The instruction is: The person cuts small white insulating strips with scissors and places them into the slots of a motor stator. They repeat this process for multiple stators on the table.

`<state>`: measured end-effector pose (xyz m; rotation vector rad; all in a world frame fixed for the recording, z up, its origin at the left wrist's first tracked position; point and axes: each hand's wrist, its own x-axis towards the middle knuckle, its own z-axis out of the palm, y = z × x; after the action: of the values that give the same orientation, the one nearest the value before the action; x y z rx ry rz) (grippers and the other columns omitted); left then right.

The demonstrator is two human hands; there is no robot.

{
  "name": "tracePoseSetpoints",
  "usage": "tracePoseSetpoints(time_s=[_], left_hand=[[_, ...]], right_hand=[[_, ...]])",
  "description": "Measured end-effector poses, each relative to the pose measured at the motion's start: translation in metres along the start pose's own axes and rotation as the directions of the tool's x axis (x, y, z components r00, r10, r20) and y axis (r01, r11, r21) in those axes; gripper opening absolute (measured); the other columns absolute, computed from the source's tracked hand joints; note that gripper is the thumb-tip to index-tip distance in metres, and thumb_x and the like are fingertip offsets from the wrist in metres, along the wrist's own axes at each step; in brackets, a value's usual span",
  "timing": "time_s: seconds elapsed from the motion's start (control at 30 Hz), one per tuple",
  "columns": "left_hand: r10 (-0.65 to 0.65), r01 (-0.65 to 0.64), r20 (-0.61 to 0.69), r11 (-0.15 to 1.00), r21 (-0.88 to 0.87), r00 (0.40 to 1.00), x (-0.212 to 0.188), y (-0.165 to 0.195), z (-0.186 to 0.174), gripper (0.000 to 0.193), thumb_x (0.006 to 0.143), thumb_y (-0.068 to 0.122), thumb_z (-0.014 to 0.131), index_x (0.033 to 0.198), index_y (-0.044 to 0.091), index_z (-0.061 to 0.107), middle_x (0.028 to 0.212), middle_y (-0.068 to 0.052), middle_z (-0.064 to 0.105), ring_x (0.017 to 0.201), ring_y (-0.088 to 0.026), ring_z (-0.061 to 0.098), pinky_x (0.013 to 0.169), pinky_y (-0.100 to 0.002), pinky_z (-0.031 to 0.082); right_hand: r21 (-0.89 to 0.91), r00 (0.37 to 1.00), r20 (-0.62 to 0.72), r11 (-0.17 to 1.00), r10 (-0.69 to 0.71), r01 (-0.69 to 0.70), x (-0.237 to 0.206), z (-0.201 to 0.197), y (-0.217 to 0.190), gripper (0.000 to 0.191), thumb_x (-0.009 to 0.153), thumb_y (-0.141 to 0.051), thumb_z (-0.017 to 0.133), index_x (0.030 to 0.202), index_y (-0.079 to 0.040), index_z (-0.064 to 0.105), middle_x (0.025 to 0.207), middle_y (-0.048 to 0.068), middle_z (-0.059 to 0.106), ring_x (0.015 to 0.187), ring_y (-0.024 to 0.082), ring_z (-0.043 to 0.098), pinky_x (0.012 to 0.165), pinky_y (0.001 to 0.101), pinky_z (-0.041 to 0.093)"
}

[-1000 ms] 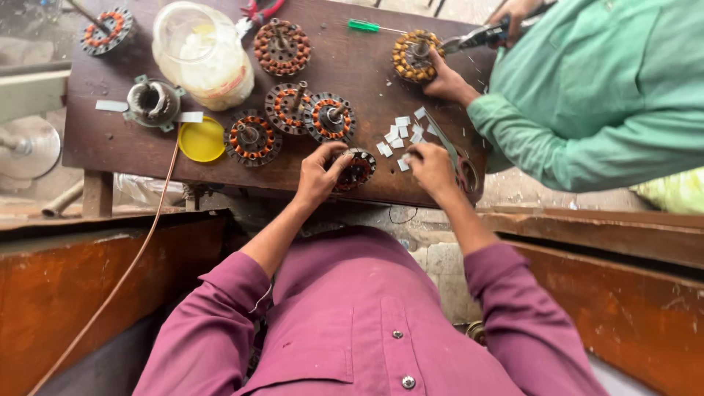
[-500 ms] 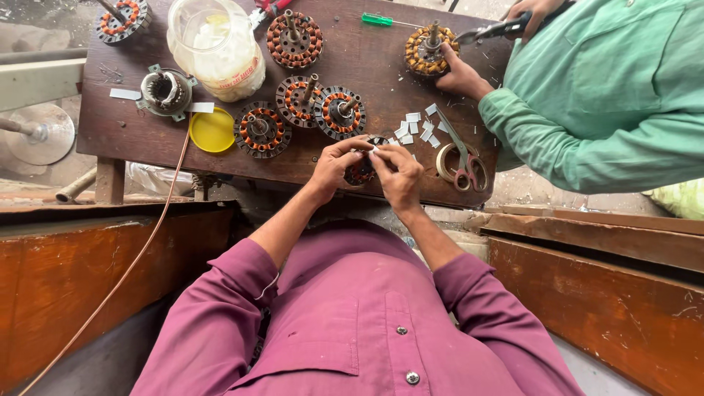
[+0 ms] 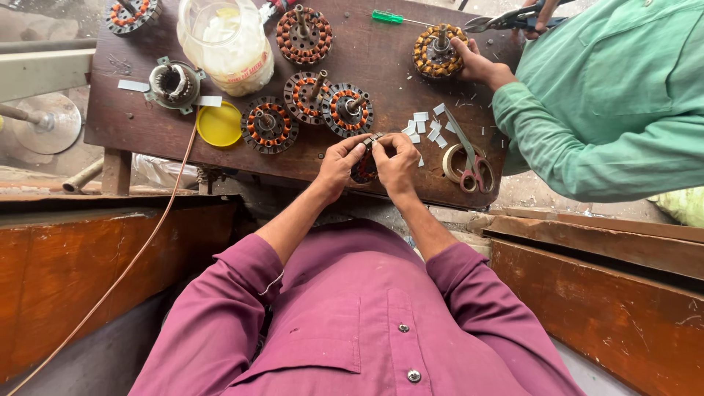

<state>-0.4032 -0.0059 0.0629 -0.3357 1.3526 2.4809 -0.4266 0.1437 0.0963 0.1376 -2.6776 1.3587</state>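
Note:
My left hand [image 3: 342, 161] and my right hand [image 3: 397, 163] meet at the near edge of the dark wooden table [image 3: 183, 143]. Together they grip a round motor stator [image 3: 364, 167] with copper windings, mostly hidden between my fingers. My fingertips pinch a small pale paper strip at its top. Loose white paper strips [image 3: 425, 128] lie just beyond my right hand. Three more stators [image 3: 268, 125] [image 3: 306, 95] [image 3: 347, 109] sit beyond my left hand.
A co-worker in a green shirt at right holds another stator [image 3: 438, 50] and pliers [image 3: 506, 20]. Scissors [image 3: 469, 158] lie over a tape roll. A clear plastic jar [image 3: 227, 40], a yellow lid [image 3: 218, 123], a green screwdriver [image 3: 392, 17] and a metal motor housing [image 3: 174, 83] are on the table.
My right hand has come in from the paper strips to join the left hand on the stator. Both hands now pinch at its top. The view has shifted slightly.

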Motion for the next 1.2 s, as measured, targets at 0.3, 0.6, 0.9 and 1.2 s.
tracePoseSetpoints(time_s=[0.3, 0.6, 0.9, 1.2], left_hand=[[0.066, -0.066, 0.035, 0.998, 0.000, 0.997, 0.002, -0.010, -0.011, 0.033, 0.106, 0.012, 0.055, 0.135, -0.001, 0.064, 0.120, -0.008, 0.072, 0.104, -0.013, 0.069, 0.093, -0.029, 0.058], [0.164, -0.158, -0.033, 0.978, 0.139, 0.986, 0.002, -0.015, -0.009, 0.030, 0.104, 0.009, 0.056, 0.132, 0.003, 0.064, 0.121, -0.007, 0.071, 0.111, -0.012, 0.065, 0.099, -0.026, 0.052], [0.564, -0.372, -0.182, 0.721, 0.584, 0.806, -0.018, -0.010, 0.022, 0.026, 0.096, 0.017, 0.075, 0.114, 0.000, 0.071, 0.096, -0.007, 0.078, 0.085, -0.009, 0.071, 0.077, -0.025, 0.058], [0.489, -0.293, -0.190, 0.743, 0.602, 0.851, -0.023, -0.004, 0.018, 0.026, 0.098, 0.017, 0.071, 0.118, 0.001, 0.072, 0.093, -0.007, 0.078, 0.079, -0.010, 0.071, 0.072, -0.024, 0.058]], right_hand=[[-0.073, 0.954, 0.058, 0.952, -0.294, 0.298, -0.008, -0.006, -0.016, 0.009, 0.089, -0.004, 0.076, 0.096, 0.002, 0.075, 0.096, 0.017, 0.072, 0.083, 0.029, 0.072, 0.071, 0.0364, 0.061], [-0.120, 0.900, 0.093, 0.892, -0.426, 0.435, -0.002, -0.025, -0.015, 0.016, 0.092, -0.005, 0.078, 0.107, -0.003, 0.076, 0.098, 0.015, 0.075, 0.087, 0.031, 0.073, 0.075, 0.0396, 0.060], [0.233, 0.955, -0.034, 0.932, 0.293, -0.278, 0.021, -0.061, 0.057, 0.022, 0.093, -0.011, 0.070, 0.115, -0.009, 0.073, 0.094, 0.012, 0.079, 0.076, 0.025, 0.074, 0.065, 0.0300, 0.060], [-0.402, 0.973, 0.218, 0.916, 0.078, 0.016, 0.010, -0.061, 0.079, 0.034, 0.085, -0.019, 0.080, 0.117, -0.008, 0.075, 0.106, 0.019, 0.073, 0.096, 0.037, 0.069, 0.085, 0.0456, 0.055]])
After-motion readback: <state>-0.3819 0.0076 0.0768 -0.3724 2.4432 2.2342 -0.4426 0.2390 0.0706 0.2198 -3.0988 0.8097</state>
